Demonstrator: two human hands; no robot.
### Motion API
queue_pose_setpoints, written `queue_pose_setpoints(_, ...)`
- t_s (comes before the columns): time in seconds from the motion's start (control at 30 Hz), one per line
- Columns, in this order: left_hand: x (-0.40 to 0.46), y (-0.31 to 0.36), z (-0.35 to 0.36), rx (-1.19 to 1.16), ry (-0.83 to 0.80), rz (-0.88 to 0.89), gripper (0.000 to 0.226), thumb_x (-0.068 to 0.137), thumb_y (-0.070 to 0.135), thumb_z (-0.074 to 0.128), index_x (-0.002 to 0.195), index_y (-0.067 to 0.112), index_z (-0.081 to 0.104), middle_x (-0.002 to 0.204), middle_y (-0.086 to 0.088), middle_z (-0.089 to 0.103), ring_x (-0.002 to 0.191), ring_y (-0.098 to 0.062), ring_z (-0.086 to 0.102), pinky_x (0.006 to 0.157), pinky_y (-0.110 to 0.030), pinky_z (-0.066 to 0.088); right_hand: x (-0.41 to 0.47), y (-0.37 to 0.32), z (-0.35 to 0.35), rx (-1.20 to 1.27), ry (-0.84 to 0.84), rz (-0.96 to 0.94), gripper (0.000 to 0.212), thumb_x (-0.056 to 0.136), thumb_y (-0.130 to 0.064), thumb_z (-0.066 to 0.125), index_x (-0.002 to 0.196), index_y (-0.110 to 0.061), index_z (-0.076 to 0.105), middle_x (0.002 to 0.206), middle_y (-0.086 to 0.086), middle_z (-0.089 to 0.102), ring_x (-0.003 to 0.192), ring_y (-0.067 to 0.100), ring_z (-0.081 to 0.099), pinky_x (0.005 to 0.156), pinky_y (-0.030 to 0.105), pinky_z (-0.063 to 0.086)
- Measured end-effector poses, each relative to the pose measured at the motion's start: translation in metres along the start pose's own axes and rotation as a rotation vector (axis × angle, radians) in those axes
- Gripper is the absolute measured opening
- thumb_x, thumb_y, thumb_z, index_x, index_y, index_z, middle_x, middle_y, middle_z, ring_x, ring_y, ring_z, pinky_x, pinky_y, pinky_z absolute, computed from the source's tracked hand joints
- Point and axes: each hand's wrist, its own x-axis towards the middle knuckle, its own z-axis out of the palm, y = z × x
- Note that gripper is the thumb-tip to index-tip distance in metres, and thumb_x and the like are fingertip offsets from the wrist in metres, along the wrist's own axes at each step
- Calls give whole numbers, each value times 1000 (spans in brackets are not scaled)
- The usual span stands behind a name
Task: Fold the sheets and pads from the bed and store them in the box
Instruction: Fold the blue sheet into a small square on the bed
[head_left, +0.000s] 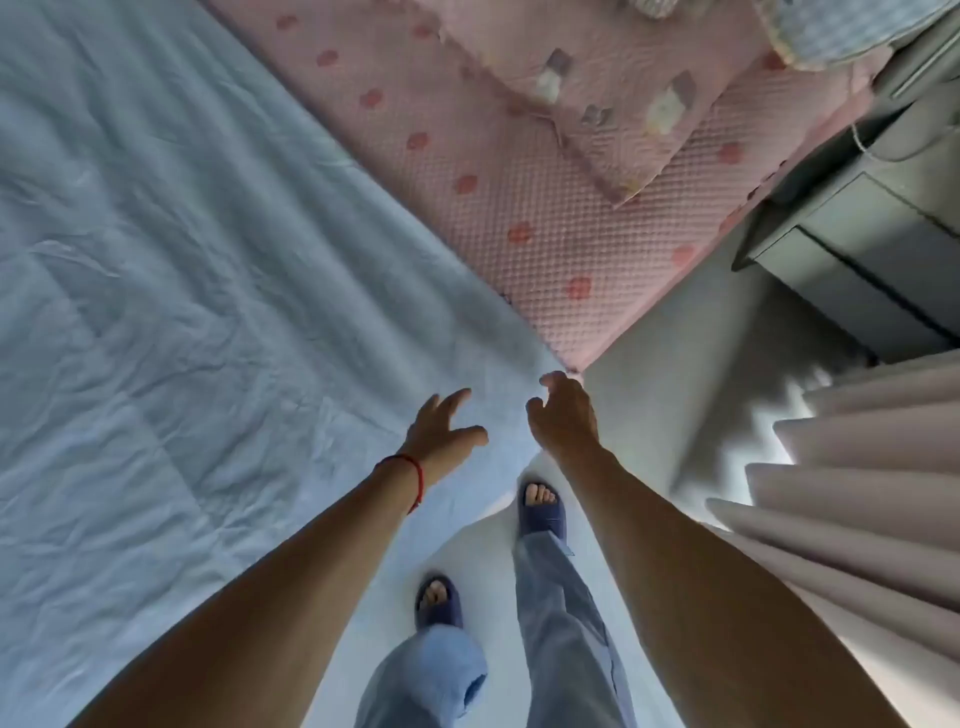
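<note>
Head view, looking steeply down at the bed corner. A pale blue, wrinkled cotton sheet (182, 270) covers the left and centre of the frame, lying flat on the bed with its near corner draped toward the person's legs. Beside it, toward the upper right, a pink quilted pad with a small waffle texture and scattered red blotch prints (519, 208) lies exposed; the sheet's edge runs diagonally along it. On the pink pad sits a folded pink quilted piece with small pale animal prints (597, 98), and at the top right edge a light blue patterned bundle (841, 31), partly cut off. The left hand (441, 431), with a thin red string bracelet (410, 475) at the wrist, reaches over the sheet's corner with fingers spread apart and thumb out, holding nothing. The right hand (563, 410) hovers just beside it at the bed corner, fingers loosely curled and apart; whether the fingertips touch the sheet edge is hard to tell from this angle, probably not. Both forearms are bare. Below, loose blue-grey trousers (561, 623) and dark blue open-toe slippers (540, 512) stand on a pale floor (649, 332). To the right, a dark grey drawer unit (857, 249) stands near the bed, and pleated beige curtains (857, 467) hang at the right edge.
</note>
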Motion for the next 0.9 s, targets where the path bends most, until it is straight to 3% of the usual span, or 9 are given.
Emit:
queue_pose_setpoints(0.17, 65, 24, 10, -261, 123, -146, 72, 91, 27, 62, 157, 31, 33, 161, -2, 33, 142, -25, 40, 116, -41, 37, 70, 8, 7, -145, 147, -105, 40, 104, -21, 51, 141, -10, 44, 132, 17, 52, 121, 35, 54, 98, 46, 47)
queue_pose_setpoints(0.33, 98, 14, 23, -120, 150, -233, 75, 90, 34, 63, 157, 37, 30, 163, -6, 12, 144, -34, 33, 114, -52, 38, 83, 29, 17, -266, 369, -296, 37, 97, -22, 67, 129, -8, 56, 103, 15, 65, 93, 34, 63, 73, 43, 55)
queue_pose_setpoints(0.43, 105, 18, 22, -66, 109, -255, 78, 90, 42, 62, 158, 38, 23, 163, -6, 8, 143, -35, 33, 114, -53, 38, 90, 42, 25, -318, 514, -409, 20, 93, -22, 71, 103, -7, 61, 86, 11, 64, 79, 36, 61, 67, 43, 50)
queue_pose_setpoints(0.53, 107, 27, 23, -57, 61, -278, 90, 87, 58, 63, 160, 39, 14, 167, -3, 0, 151, -30, 22, 118, -53, 32, 79, 45, 22, -290, 524, -463, 24, 98, -27, 67, 85, -9, 57, 74, 9, 59, 69, 33, 57, 62, 42, 50)
queue_pose_setpoints(0.63, 106, 32, 27, -52, 22, -318, 109, 75, 81, 60, 160, 42, 4, 168, 1, -13, 155, -30, 10, 120, -56, 27, 58, 42, 25, -243, 447, -605, 25, 98, -26, 68, 83, -9, 57, 61, 8, 59, 55, 33, 58, 54, 37, 51)
queue_pose_setpoints(0.67, 105, 35, 27, -101, 21, -313, 112, 72, 85, 60, 160, 41, 8, 169, 0, -9, 155, -30, 11, 120, -58, 26, 47, 39, 28, -237, 356, -674, 23, 100, -27, 66, 86, -9, 58, 59, 7, 58, 51, 32, 58, 49, 36, 51)
queue_pose_setpoints(0.73, 103, 39, 24, -215, 81, -265, 103, 73, 81, 62, 157, 29, 31, 164, -7, 24, 150, -31, 27, 118, -58, 31, 24, 35, 37, -184, 145, -729, 25, 105, -34, 54, 94, -11, 59, 60, 5, 57, 49, 30, 58, 45, 38, 52)
queue_pose_setpoints(0.8, 98, 32, 13, -303, 320, -261, 70, 85, 59, 64, 136, 11, 56, 138, -13, 58, 128, -33, 55, 108, -49, 46, 0, 26, 46, -178, 84, -783, 29, 105, -38, 47, 92, -14, 58, 56, 1, 53, 44, 26, 56, 42, 34, 51)
queue_pose_setpoints(0.9, 72, -5, -7, -376, 594, -343, 37, 96, 35, 53, 104, 2, 65, 113, -16, 68, 107, -36, 64, 95, -41, 53, -33, 11, 67, -279, 82, -920, 26, 100, -37, 50, 87, -17, 59, 50, -6, 51, 36, 20, 52, 40, 21, 30)
